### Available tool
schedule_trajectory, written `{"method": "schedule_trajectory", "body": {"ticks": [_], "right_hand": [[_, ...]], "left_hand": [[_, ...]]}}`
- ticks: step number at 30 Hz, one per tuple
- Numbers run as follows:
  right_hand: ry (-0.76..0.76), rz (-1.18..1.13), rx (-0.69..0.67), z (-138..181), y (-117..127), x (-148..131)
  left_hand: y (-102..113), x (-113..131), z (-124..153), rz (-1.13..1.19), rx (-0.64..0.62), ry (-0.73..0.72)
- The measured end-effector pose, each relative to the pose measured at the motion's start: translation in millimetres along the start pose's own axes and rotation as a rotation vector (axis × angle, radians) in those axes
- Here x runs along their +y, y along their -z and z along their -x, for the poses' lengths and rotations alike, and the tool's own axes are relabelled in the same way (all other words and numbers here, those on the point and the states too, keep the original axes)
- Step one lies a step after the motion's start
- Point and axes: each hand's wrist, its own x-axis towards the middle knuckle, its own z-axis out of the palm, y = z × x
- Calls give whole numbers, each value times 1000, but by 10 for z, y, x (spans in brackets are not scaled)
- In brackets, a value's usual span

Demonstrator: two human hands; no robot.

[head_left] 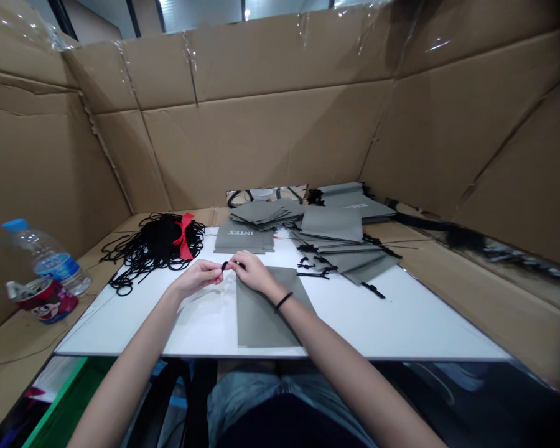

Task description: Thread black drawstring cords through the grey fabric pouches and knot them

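My left hand and my right hand meet over the top edge of a flat grey paper bag that lies on the white tabletop. Both hands pinch a short black cord between their fingertips. A black band circles my right wrist. The pile of black cords, tied with a red ribbon, lies just beyond my left hand.
Stacks of grey bags and a spread of more grey bags with cord handles lie at the back. A water bottle and a red can lie at the left. Cardboard walls enclose the table.
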Motion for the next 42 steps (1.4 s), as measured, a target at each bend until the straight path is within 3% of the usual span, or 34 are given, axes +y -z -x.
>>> {"method": "schedule_trajectory", "body": {"ticks": [6, 14, 26, 33, 42], "right_hand": [[-12, 41, -79, 2, -18, -44], [-154, 153, -116, 37, 38, -74], [-162, 211, -159, 29, 44, -61], [-60, 224, -204, 51, 50, -105], [-36, 287, -220, 43, 57, -162]], "left_hand": [[-140, -92, -98, -38, 159, -113], [-353, -88, -122, -376, 263, -174], [-345, 15, -59, -686, 210, -224], [-316, -56, -84, -949, 325, -165], [-343, -91, -121, -1136, 347, -138]]}}
